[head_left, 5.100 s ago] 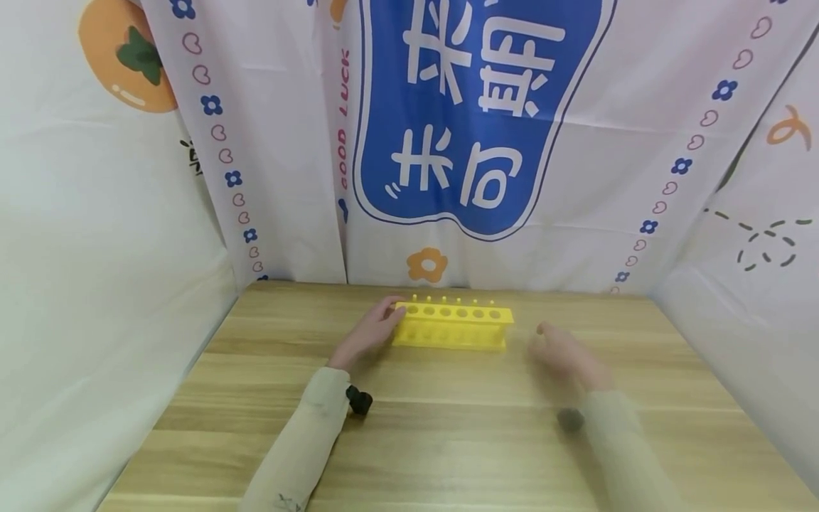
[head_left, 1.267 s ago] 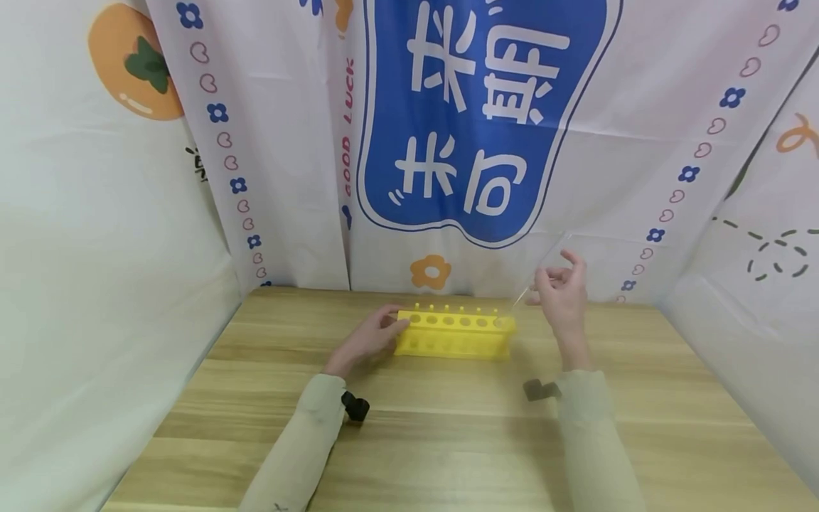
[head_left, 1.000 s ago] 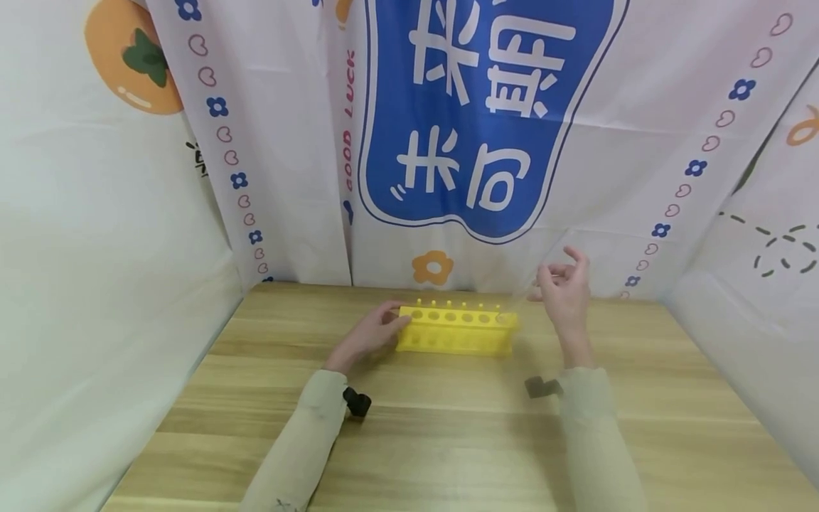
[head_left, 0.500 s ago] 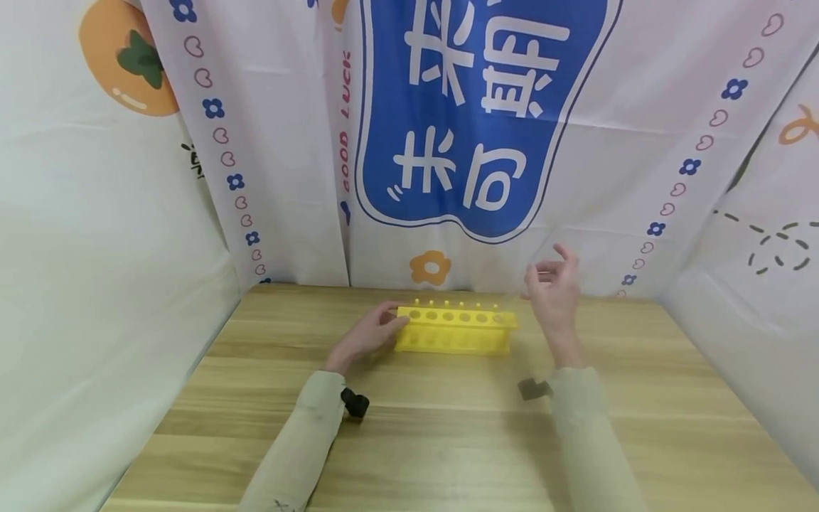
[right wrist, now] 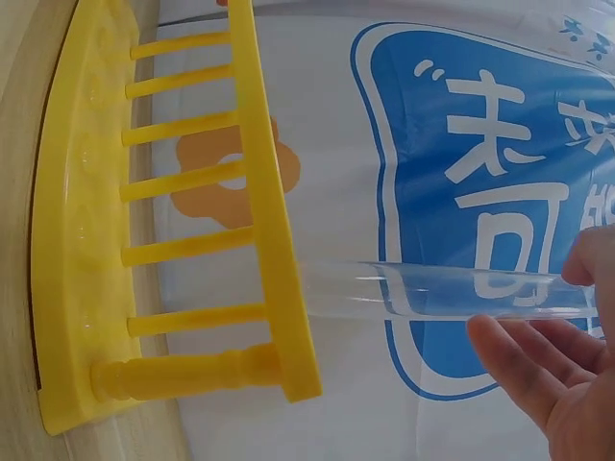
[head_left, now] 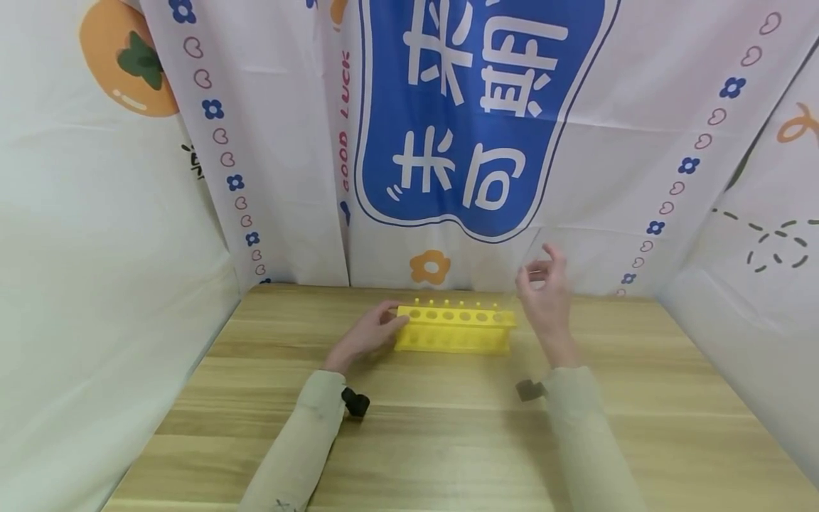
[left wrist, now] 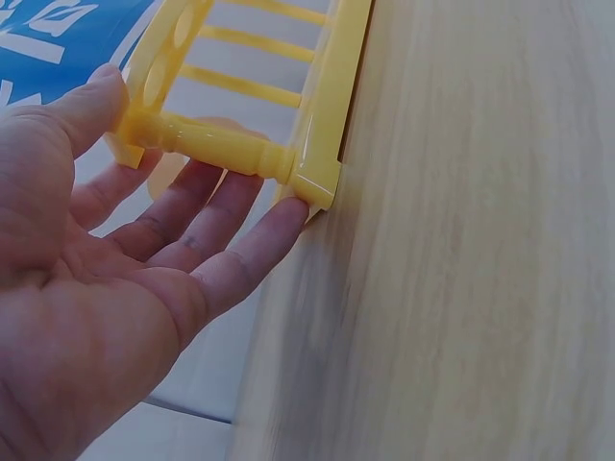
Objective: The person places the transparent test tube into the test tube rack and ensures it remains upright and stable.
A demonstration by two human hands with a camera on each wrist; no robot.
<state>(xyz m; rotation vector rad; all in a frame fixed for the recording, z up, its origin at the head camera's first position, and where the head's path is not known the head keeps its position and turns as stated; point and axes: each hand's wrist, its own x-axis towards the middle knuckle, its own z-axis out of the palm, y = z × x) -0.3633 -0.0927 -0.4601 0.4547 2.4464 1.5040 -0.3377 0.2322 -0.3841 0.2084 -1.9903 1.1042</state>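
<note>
A yellow test tube rack [head_left: 453, 340] stands near the back of the table, with a row of round holes along its top plate. My left hand [head_left: 370, 334] grips its left end; in the left wrist view the thumb lies at the top plate and the fingertips [left wrist: 293, 213] touch the end post and base. My right hand [head_left: 546, 299] pinches a clear test tube [right wrist: 423, 291] between thumb and fingers. Its lower end is at the top plate by the rightmost hole; whether it has entered is hard to tell. In the head view the tube is very faint.
The wooden tabletop [head_left: 435, 441] has a back edge just behind the rack. A printed cloth [head_left: 294, 235] hangs behind it, with white cloth walls on both sides. Each wrist carries a small black camera [head_left: 355, 402].
Five seconds ago my right hand was lower, with no tube visible. Over the last second it has shifted left with the tube, which leans less now. My left hand stays on the rack.
</note>
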